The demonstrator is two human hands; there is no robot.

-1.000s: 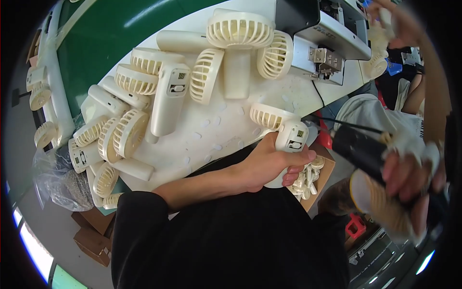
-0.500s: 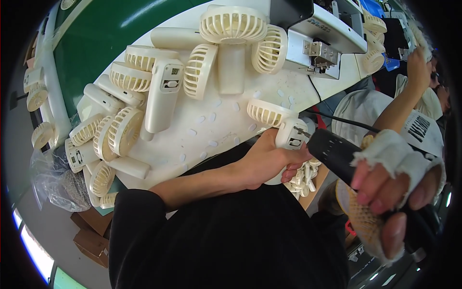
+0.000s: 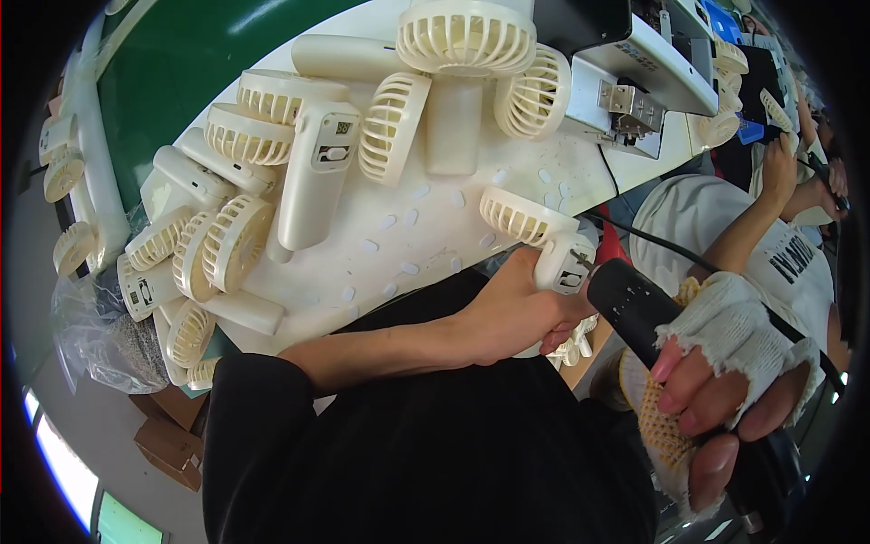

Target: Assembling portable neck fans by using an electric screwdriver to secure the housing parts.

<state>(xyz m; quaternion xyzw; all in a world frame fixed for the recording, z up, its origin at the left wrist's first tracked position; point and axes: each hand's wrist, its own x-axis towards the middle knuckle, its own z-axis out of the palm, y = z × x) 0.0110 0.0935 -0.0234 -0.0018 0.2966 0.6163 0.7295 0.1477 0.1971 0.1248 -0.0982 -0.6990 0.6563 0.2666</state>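
Handheld fan (image 3: 544, 238) | white table (image 3: 435, 231), fans piled | workshop, seemingly

cream handheld fans (image 3: 313, 172) heaped on white table (image 3: 426, 236); clear plastic bag (image 3: 91, 331) beside.

Cream handheld fan (image 3: 544, 249): round grilled head lying over the white table's near edge, handle pointing down off the edge, gripped by the bare left hand (image 3: 517, 313). Black electric screwdriver (image 3: 639, 304), cabled, held in the gloved right hand (image 3: 725, 363), tip at the fan's handle.
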